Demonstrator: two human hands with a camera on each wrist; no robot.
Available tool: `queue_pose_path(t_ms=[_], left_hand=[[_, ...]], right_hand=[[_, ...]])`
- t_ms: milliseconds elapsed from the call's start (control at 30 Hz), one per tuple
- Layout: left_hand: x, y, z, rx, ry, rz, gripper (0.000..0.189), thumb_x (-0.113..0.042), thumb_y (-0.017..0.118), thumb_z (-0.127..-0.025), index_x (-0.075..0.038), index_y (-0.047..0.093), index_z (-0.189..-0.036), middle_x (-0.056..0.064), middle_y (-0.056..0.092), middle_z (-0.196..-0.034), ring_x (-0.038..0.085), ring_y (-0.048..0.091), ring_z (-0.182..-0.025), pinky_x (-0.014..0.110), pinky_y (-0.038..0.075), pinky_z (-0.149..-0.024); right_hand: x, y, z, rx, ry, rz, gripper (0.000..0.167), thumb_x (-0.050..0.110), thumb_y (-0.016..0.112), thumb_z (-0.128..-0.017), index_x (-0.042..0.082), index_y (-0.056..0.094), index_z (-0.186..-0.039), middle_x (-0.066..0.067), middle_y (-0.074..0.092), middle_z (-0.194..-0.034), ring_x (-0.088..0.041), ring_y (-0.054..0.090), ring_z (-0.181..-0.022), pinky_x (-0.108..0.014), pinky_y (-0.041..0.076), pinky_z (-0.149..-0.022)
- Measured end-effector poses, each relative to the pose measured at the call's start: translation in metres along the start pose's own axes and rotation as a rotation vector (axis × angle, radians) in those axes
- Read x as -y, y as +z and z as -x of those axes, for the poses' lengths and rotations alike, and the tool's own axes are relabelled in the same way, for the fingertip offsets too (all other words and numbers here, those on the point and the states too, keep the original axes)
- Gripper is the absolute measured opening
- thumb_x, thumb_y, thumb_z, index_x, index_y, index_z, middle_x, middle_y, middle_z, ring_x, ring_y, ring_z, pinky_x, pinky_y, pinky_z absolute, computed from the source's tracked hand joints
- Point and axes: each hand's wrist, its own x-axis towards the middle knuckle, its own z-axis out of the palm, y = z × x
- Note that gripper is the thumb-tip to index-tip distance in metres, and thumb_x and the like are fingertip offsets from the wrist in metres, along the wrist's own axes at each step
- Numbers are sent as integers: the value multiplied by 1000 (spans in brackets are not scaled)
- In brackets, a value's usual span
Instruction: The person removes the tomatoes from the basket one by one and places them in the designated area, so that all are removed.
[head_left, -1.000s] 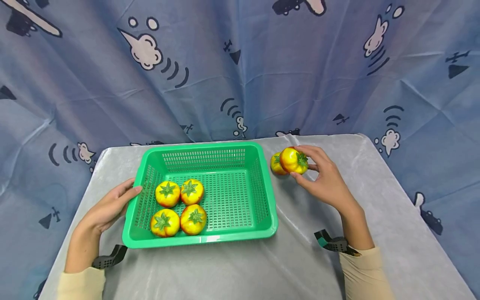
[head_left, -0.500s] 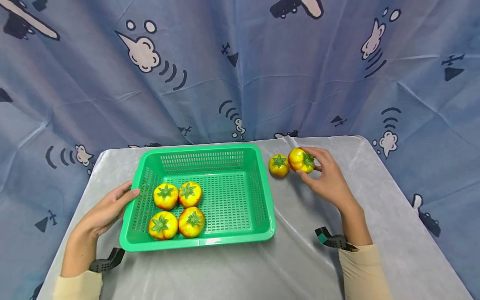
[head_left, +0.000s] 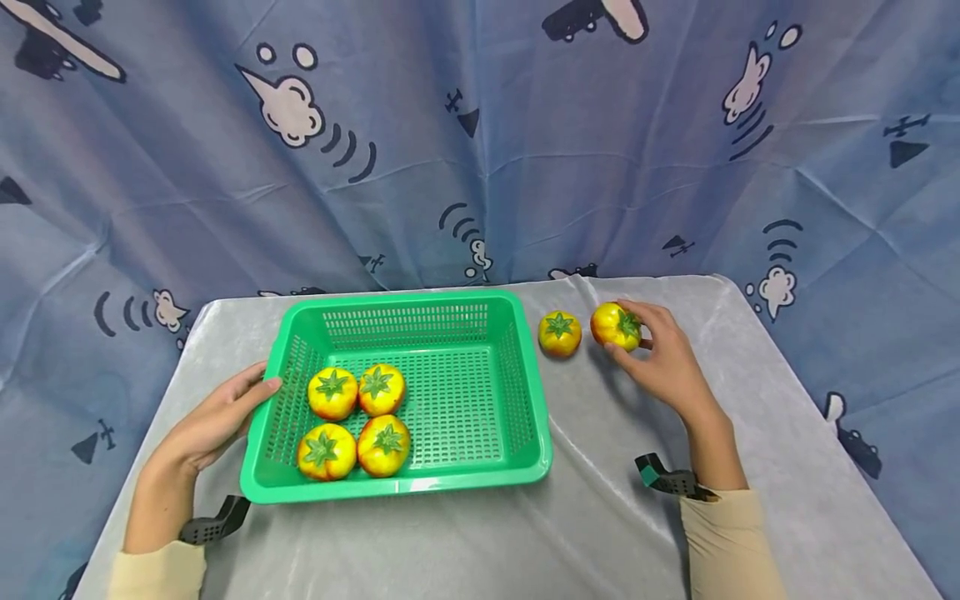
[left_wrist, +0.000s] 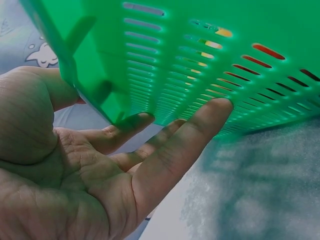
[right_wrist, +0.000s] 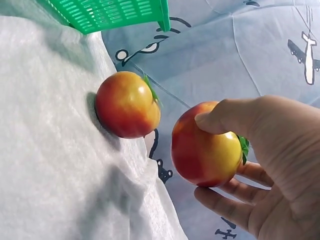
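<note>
A green perforated plastic basket (head_left: 408, 483) stands left of the middle of the table. Several yellow-and-red tomatoes with green star-shaped tops, such as this front tomato (head_left: 384, 447), sit in its left half. My left hand (head_left: 221, 417) grips the basket's left side, thumb over the rim; in the left wrist view its fingers (left_wrist: 180, 155) lie against the slotted outer wall. My right hand (head_left: 663, 358) holds a tomato (right_wrist: 205, 150) between thumb and fingers, its green top turned toward the palm. Another tomato (head_left: 559, 334) rests on the cloth between that hand and the basket.
A pale grey cloth (head_left: 465, 550) covers the table. Behind it hangs a blue patterned curtain (head_left: 570, 192). The basket's right wall (head_left: 528, 392) rises between the loose tomato and the basket's inside. Each wrist wears a black camera strap (head_left: 671, 482).
My right hand has moved right with its tomato, away from the one beside the basket, so a gap now shows between the two. The left hand keeps its grip on the basket.
</note>
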Motion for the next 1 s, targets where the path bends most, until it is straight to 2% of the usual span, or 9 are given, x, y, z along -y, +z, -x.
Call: queue_pose_path(t_ms=[300,533,1000], left_hand=[[1,-1,2,-9,-6,8,73,-30,38,-117,8,-1,-166,-13,67,-128,9,74,-112,32,65,-91],[1,0,1,3,0,0,72,-30,38,-117,9,0,-166,-13,66,-129,9,74,-113,31,65,-92],[0,1,1,0,9,3,72,-29,38,-117,9,0,-166,-12,66,-130,9,74,-113,31,65,-92]], right_hand=[[-11,2,-3,13,30,18,66,10,77,-96,4,49,-156,-31,46,-153,-50,49,-137,-68,56,-98],[-19,-2,0,15,94,42,67,11,75,-97,1,47,-157,-34,44,-154,-52,47,-137,-70,55,-99],[-34,-1,0,16,125,54,66,8,73,-97,-3,46,-156,-36,43,-153,-54,47,-135,-71,54,-100]])
